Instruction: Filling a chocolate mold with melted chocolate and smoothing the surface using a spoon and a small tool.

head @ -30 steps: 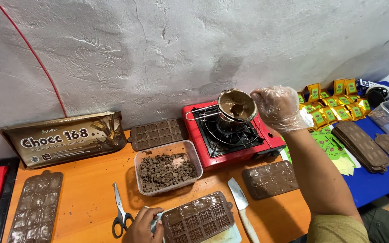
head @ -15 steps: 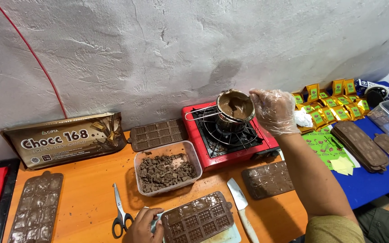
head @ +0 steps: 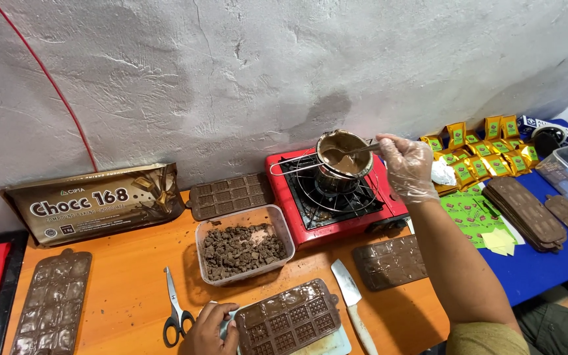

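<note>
Gloved right hand (head: 407, 165) clamped on spoon (head: 360, 150) over pot (head: 343, 160); left hand (head: 210, 329) grips mould (head: 288, 321).

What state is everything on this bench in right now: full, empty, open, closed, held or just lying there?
Small metal pot: on the red stove, holding melted chocolate.
Right hand: gloved, holding a utensil in the pot.
Left hand: bare, gripping the chocolate mould, whose cavities look filled.
Plastic tub: open, part-filled with chocolate chunks.
Scissors: closed, lying flat.
Knife: lying unused.
</note>
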